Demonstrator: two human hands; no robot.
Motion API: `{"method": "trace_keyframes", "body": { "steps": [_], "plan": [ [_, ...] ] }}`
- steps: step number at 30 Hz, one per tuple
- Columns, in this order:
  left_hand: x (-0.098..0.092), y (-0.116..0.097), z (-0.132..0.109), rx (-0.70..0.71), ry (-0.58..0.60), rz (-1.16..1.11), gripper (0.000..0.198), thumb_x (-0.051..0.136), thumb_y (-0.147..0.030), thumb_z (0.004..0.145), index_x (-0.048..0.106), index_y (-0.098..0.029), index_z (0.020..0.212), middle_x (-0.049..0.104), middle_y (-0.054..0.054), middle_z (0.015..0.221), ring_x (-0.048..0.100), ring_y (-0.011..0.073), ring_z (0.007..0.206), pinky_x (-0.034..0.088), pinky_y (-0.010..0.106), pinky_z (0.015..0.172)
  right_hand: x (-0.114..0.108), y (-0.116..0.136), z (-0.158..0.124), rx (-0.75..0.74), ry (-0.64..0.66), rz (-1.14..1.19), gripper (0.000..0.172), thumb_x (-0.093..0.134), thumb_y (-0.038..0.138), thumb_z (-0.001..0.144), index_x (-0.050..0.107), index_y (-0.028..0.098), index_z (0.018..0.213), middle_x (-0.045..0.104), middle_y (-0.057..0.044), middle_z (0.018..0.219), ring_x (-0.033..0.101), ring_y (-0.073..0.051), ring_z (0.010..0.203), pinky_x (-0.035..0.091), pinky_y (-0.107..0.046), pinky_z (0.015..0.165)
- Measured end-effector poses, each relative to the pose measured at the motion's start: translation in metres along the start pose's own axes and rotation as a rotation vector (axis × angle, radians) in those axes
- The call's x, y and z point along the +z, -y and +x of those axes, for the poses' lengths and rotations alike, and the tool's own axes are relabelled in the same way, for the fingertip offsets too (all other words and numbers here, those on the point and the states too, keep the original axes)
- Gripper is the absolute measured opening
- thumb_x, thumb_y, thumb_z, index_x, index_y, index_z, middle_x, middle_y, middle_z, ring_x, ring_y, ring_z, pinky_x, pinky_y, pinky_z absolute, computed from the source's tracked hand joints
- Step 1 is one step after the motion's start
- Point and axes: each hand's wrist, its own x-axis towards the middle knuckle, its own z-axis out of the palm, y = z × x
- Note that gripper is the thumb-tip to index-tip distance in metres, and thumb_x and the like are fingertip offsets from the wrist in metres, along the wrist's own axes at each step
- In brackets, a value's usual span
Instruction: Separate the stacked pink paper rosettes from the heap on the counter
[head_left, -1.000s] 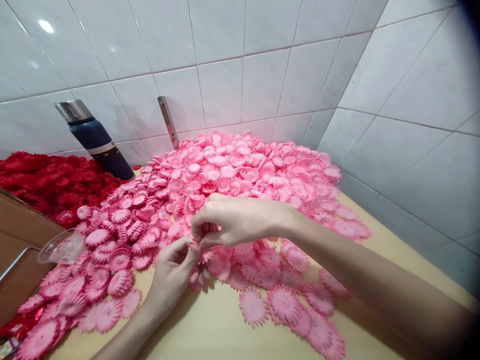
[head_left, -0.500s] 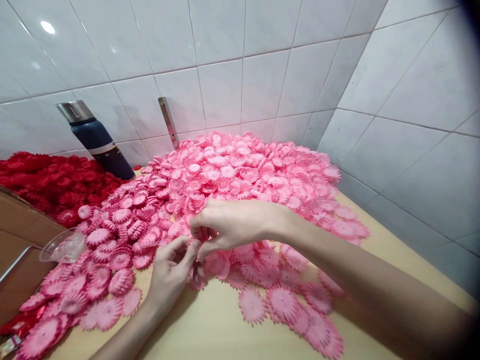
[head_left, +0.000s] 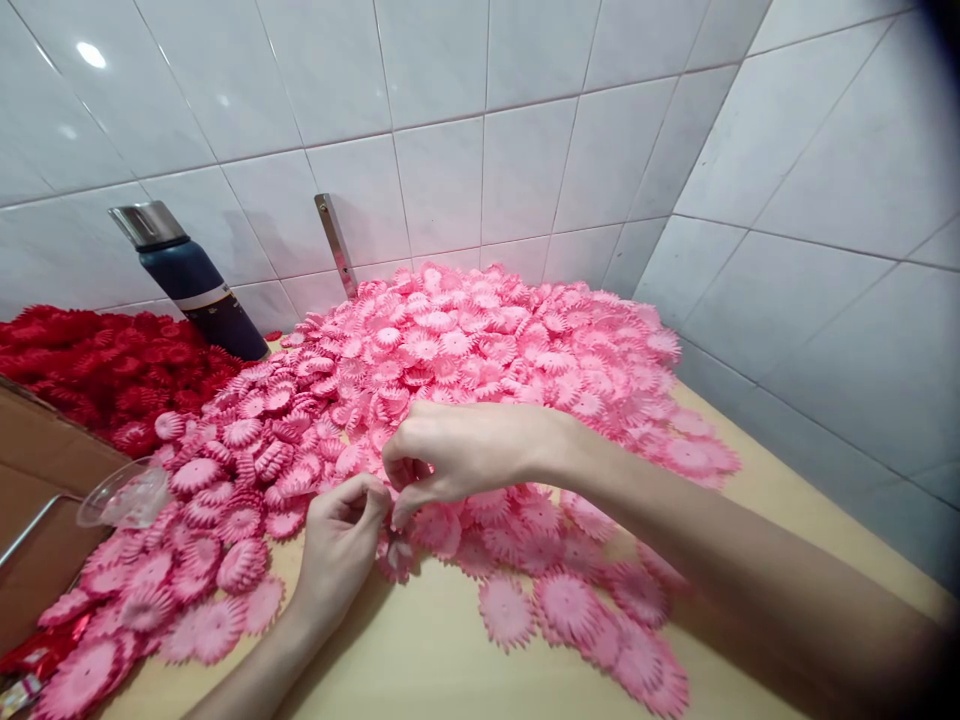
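The pink heap [head_left: 480, 335] of fringed, petal-edged discs spreads over the pale table [head_left: 420, 650], and both hands work at its front edge. The left hand [head_left: 337, 540] is bent there, thumb and forefinger curled towards each other at the tips; the right hand [head_left: 461, 455] arches in front of the heap from the right, its fingers bent down to meet the left ones. A blurred pink piece [head_left: 397, 555] shows just below the fingertips, at the heap's front edge; whether either hand pinches it, I cannot tell. In front of the heap, to the right, lie overlapping loose discs [head_left: 570, 610]. Left of the heap sit a red heap [head_left: 105, 360] of similar pieces, a dark blue bottle [head_left: 202, 290], a clear plastic dish [head_left: 124, 495] and a cardboard box [head_left: 45, 470]. Behind the heap rise a metal strip [head_left: 335, 245] and the tiled wall [head_left: 435, 180].
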Motion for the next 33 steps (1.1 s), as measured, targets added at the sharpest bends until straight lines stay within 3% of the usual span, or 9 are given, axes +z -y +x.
{"method": "trace_keyframes", "body": {
  "steps": [5,13,18,23,33],
  "plan": [
    [0.0,-0.002,0.002,0.026,-0.008,0.005,0.043,0.061,-0.054,0.079,0.059,-0.015,0.062,0.058,-0.001,0.047,0.053,0.0103,0.038,0.04,0.018,0.037,0.0,0.002,0.0,0.034,-0.031,-0.059,0.014,0.054,0.02,0.081,0.06,0.012,0.071,0.056,0.0,0.063,0.044,-0.008,0.057,0.033,-0.022,0.049],
    [0.001,-0.003,0.003,-0.013,0.026,-0.001,0.024,0.066,-0.036,0.079,0.06,-0.015,0.072,0.063,0.0,0.062,0.062,0.0118,0.057,0.049,0.018,0.054,0.001,-0.001,-0.003,0.086,-0.047,-0.206,0.015,0.049,0.012,0.082,0.055,0.014,0.069,0.051,-0.002,0.069,0.043,-0.01,0.062,0.029,-0.022,0.048],
    [0.003,-0.004,0.004,-0.033,0.003,0.031,0.021,0.065,-0.033,0.079,0.057,-0.015,0.069,0.059,-0.002,0.061,0.06,0.0112,0.059,0.046,0.017,0.054,0.0,0.003,-0.002,0.081,0.009,-0.27,0.014,0.048,0.007,0.078,0.051,0.014,0.066,0.049,0.0,0.064,0.037,-0.008,0.051,0.022,-0.022,0.04],
    [0.004,-0.005,0.004,-0.063,0.063,-0.02,0.019,0.063,-0.031,0.082,0.058,-0.016,0.073,0.065,0.0,0.061,0.062,0.012,0.056,0.048,0.018,0.053,0.001,0.008,-0.003,0.089,0.031,-0.364,0.011,0.05,0.004,0.073,0.056,0.013,0.074,0.056,-0.002,0.066,0.037,-0.009,0.047,0.022,-0.024,0.037],
    [0.002,-0.007,0.006,-0.105,0.044,-0.086,0.019,0.065,-0.031,0.081,0.062,-0.014,0.075,0.067,0.001,0.056,0.061,0.0122,0.046,0.049,0.019,0.046,0.003,0.008,0.006,0.034,-0.068,-0.583,0.017,0.048,0.015,0.088,0.06,0.01,0.076,0.059,-0.005,0.065,0.04,-0.011,0.049,0.024,-0.029,0.046]
  ]
}}
